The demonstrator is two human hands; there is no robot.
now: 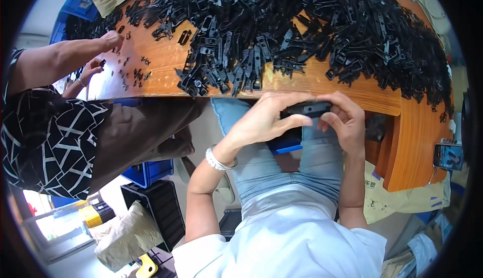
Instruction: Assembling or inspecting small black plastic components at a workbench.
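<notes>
Between my two hands, just off the table's near edge and above my lap, is a black plastic part [311, 109], long and narrow with a small round hole. My left hand [274, 114] grips its left end, thumb along the near side and fingers over the far side. At the other end, my right hand [344, 119] pinches the part between thumb and curled fingers. Beyond my hands a big heap of similar black plastic parts [251, 51] covers much of the wooden table [287, 82]. The fingers partly hide the held part's ends.
To my left a co-worker in a patterned top [55, 142] handles small dark pieces [138, 76] on the table. A phone [448, 156] stands at the right edge. Below are a blue crate [151, 173], a black crate [160, 210] and a yellowish sack [397, 197].
</notes>
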